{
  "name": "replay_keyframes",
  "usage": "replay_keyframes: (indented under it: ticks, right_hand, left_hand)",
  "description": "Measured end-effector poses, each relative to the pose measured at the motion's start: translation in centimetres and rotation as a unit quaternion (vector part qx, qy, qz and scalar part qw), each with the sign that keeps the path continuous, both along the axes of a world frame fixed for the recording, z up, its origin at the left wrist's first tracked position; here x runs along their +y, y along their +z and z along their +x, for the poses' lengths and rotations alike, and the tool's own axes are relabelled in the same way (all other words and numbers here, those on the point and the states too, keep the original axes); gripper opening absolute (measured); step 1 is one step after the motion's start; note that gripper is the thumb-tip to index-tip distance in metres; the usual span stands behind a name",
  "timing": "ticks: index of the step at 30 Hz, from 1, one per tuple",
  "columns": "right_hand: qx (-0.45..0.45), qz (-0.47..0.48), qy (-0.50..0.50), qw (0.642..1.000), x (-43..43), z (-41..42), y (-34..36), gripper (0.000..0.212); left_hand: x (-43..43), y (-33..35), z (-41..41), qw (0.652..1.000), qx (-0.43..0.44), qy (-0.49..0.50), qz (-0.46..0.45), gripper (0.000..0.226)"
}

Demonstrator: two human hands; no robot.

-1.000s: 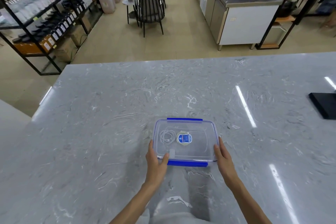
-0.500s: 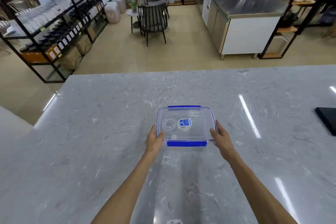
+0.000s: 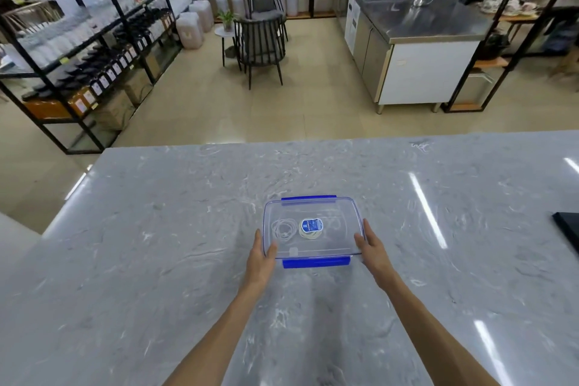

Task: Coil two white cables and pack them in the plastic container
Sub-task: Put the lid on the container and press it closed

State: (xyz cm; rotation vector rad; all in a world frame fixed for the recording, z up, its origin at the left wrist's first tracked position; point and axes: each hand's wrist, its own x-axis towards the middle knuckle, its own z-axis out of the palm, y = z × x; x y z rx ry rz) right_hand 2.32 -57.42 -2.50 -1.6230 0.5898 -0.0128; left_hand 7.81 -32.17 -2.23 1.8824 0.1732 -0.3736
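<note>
Sitting dead ahead of you on the counter (image 3: 156, 260), the container (image 3: 340, 222) has its lid on and both cables inside: loose coil (image 3: 283, 229) on the left, labelled coil (image 3: 310, 226) just beside it. Its long axis runs left-right, one short end per hand, both equally near. Your left hand (image 3: 261, 255) grips the left end, thumb over the lid rim; your right hand (image 3: 369, 247) does the same on the right. The near blue clip (image 3: 315, 262) lies between your hands. Can't tell if it's latched, so check it.
</note>
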Motion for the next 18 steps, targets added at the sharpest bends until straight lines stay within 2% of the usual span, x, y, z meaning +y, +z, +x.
replay_keyframes:
  ticks: [2, 4, 6, 8, 11, 14, 18]
  right_hand:
    - [0.012, -0.07, 0.036, 0.997, 0.3, -0.1, 0.0, 0.06]
    - [0.031, -0.21, 0.084, 0.974, 0.6, -0.4, -0.2, 0.063]
    - [0.055, -0.381, 0.123, 0.915, 1.1, -1.1, -0.9, 0.061]
    - [0.053, -0.488, 0.159, 0.857, 2.0, -2.0, -1.8, 0.06]
    - [0.064, -0.542, 0.185, 0.817, 2.9, -3.0, -2.8, 0.065]
    - [0.084, -0.552, 0.188, 0.808, 2.8, -2.6, -2.6, 0.065]
    - [0.109, -0.547, 0.208, 0.804, 2.8, -1.6, -1.6, 0.068]
  left_hand:
    - [-0.5, 0.1, -0.4, 0.996, -0.056, -0.028, 0.066, 0.065]
    - [-1.3, 0.3, -1.0, 0.97, -0.125, -0.076, 0.195, 0.064]
    - [-2.1, 0.2, -1.8, 0.918, -0.174, -0.135, 0.328, 0.064]
    - [-2.3, -0.5, -2.7, 0.88, -0.191, -0.183, 0.395, 0.066]
    - [-1.9, -2.1, -3.5, 0.856, -0.18, -0.223, 0.429, 0.07]
    - [-1.7, -2.5, -3.3, 0.849, -0.188, -0.226, 0.438, 0.071]
    - [-2.2, -1.6, -2.5, 0.851, -0.158, -0.236, 0.442, 0.072]
